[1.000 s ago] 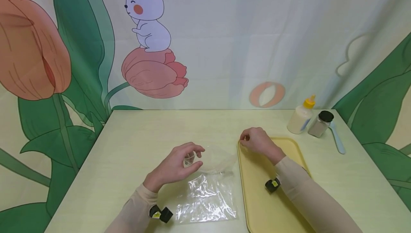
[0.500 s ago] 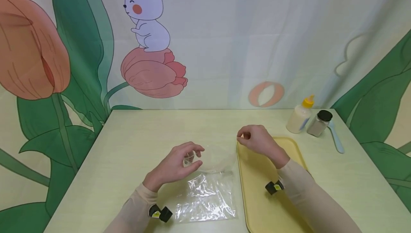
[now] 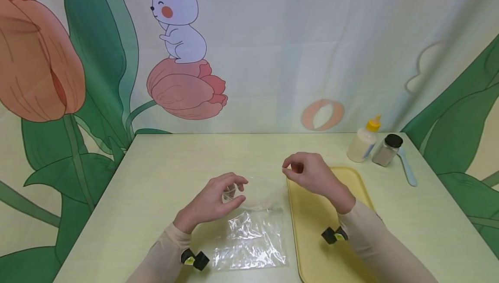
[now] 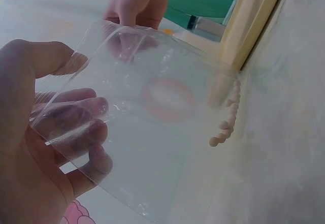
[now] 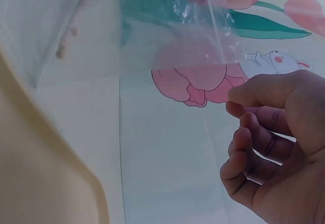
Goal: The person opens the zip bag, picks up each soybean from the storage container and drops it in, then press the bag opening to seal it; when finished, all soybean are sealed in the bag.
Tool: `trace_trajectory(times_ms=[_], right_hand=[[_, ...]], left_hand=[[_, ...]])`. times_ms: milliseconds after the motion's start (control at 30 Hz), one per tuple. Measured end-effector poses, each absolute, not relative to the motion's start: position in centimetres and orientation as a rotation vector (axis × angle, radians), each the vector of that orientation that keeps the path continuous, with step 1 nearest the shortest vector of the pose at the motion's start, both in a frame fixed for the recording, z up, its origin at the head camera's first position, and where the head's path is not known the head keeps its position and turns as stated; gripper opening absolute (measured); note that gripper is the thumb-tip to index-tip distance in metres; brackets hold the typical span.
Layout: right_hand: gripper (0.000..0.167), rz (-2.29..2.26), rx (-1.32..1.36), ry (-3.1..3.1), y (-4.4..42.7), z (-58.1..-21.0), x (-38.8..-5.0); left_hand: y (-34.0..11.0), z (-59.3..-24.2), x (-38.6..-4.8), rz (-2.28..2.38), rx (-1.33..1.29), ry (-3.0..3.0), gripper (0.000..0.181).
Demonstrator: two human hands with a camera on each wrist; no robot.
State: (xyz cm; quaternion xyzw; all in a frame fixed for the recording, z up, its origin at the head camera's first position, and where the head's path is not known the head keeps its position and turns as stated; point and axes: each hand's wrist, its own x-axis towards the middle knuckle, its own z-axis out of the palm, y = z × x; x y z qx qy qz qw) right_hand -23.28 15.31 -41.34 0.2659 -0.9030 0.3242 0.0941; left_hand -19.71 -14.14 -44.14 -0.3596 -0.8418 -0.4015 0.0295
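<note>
My left hand (image 3: 212,198) holds a clear zip bag (image 3: 267,192), thumb and fingers bent apart at its edge. Through the film in the left wrist view, a line of small beige beads (image 4: 224,126) runs along the bag's far edge. Below that hand, a shiny sheet of clear plastic (image 3: 249,244) lies flat; whether it is separate from the bag is unclear. My right hand (image 3: 309,172) hovers over the left edge of the yellow tray (image 3: 312,248). Its thumb and index fingertips come close together, and I cannot see whether something tiny is between them.
At the back right stand a glue-type bottle (image 3: 362,144) with a yellow nozzle and a jar (image 3: 387,151) with a black lid. A pale blue spoon (image 3: 407,168) lies beside the jar. A printed curtain (image 3: 257,57) hangs behind the table.
My right hand has shifted a little to the left, from over the tray's corner toward the bag. My left hand and the bag stay nearly still.
</note>
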Motion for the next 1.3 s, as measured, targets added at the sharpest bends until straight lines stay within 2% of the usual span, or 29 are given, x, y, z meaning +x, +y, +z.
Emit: trace_trajectory(times_ms=[333, 700, 1300], right_hand=[[0.007, 1.063, 0.917, -2.544, 14.5, -41.1, -21.6], [0.003, 1.083, 1.009, -2.492, 13.6, -40.9, -20.4], [0.006, 1.076, 0.980, -2.487, 14.0, -40.8, -20.2]], left_hand=[[-14.1, -44.0, -19.6, -1.222, -1.102, -2.603, 0.031], [-14.1, -44.0, -19.5, -1.243, -1.098, -2.607, 0.031], [-14.0, -44.1, -19.6, -1.226, -1.112, -2.600, 0.031]])
